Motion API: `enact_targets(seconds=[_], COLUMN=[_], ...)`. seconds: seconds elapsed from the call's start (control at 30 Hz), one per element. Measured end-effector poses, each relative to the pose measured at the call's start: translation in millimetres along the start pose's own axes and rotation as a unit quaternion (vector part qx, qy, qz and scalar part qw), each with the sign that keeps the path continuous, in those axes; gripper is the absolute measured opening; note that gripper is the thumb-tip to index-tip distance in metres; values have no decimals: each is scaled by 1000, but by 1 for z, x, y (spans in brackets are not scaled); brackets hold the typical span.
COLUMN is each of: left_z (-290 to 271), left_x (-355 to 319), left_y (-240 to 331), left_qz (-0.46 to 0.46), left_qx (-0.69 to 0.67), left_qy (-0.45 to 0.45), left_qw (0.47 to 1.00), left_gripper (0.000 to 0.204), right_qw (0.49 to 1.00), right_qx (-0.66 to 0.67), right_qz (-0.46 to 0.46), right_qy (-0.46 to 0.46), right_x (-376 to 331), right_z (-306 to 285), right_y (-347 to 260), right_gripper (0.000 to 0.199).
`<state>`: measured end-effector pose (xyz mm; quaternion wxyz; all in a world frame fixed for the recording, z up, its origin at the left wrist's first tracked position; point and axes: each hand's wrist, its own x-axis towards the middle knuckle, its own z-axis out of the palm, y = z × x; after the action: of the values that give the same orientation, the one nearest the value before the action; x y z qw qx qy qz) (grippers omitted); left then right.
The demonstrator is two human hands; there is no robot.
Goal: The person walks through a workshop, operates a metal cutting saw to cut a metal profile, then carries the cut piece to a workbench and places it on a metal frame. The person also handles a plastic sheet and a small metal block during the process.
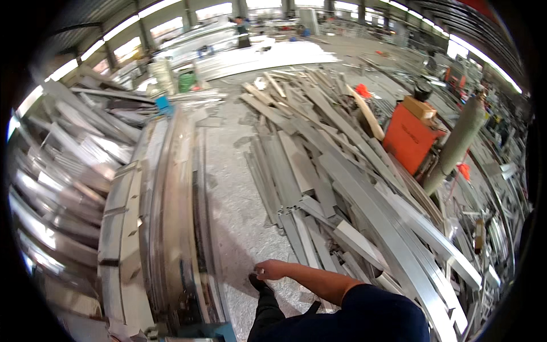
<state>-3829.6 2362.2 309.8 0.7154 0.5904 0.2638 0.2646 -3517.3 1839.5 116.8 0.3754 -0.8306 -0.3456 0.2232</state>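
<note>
My right hand [272,269] hangs in front of my body above the grey floor [233,239], at the end of a bare forearm that comes out of a dark blue sleeve. Its fingers are curled inward. Whatever they may hold is too small to tell. Below it, one dark shoe [257,281] shows on the floor. Closest on the right is a large heap of grey metal profiles [364,194], apart from the hand. My left hand is outside the picture.
Long stacked profiles [171,216] border the walkway on the left, with shinier ones beyond. On the right stand an orange machine [411,137] with a cardboard box [419,107] on it and a grey gas cylinder [458,142]. Another person [243,34] stands far back.
</note>
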Motion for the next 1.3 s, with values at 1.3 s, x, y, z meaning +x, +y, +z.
enact_targets(seconds=[1.3], left_z=[737], left_x=[801], left_y=[-350], left_qz=[-518], left_qx=[570], left_qy=[-270], left_qw=[578], left_gripper=[47], right_qw=[841], right_qx=[34], right_qz=[444], right_qy=[308], right_x=[637], right_z=[-744], right_y=[544], right_gripper=[32])
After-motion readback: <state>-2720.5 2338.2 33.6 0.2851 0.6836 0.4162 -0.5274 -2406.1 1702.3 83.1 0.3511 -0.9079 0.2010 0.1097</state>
